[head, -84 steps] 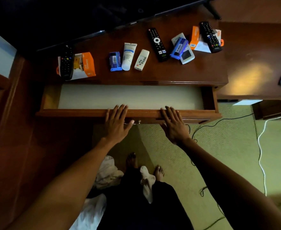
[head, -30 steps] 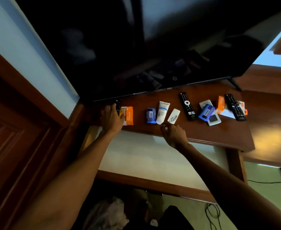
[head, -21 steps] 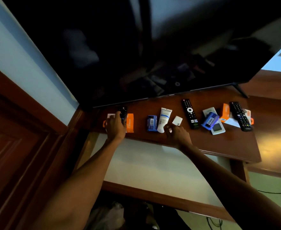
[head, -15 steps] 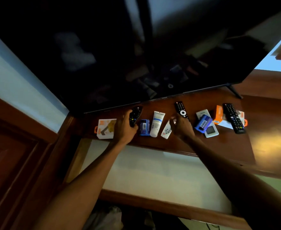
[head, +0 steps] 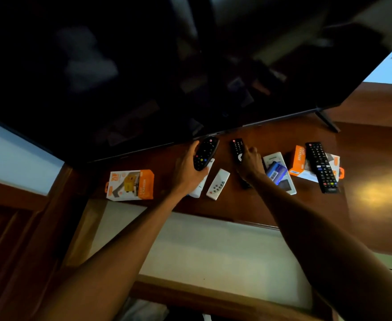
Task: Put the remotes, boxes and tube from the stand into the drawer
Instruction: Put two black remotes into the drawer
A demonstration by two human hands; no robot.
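Black rounded remote (head: 205, 153) clasped in left hand (head: 188, 172), lifted above tube. Right hand (head: 248, 164) closing over slim remote (head: 237, 150) on stand (head: 271, 209). Pickup step; next, carry both down to open drawer (head: 213, 249).

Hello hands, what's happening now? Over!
Left hand holds black remote. Right hand closing on second remote. Drawer open, nothing inside yet.

left hand (head: 187, 173) holds a black remote (head: 204, 153) above the table (head: 271, 206); right hand (head: 249, 165) grasps another black remote (head: 237, 148) beside it.
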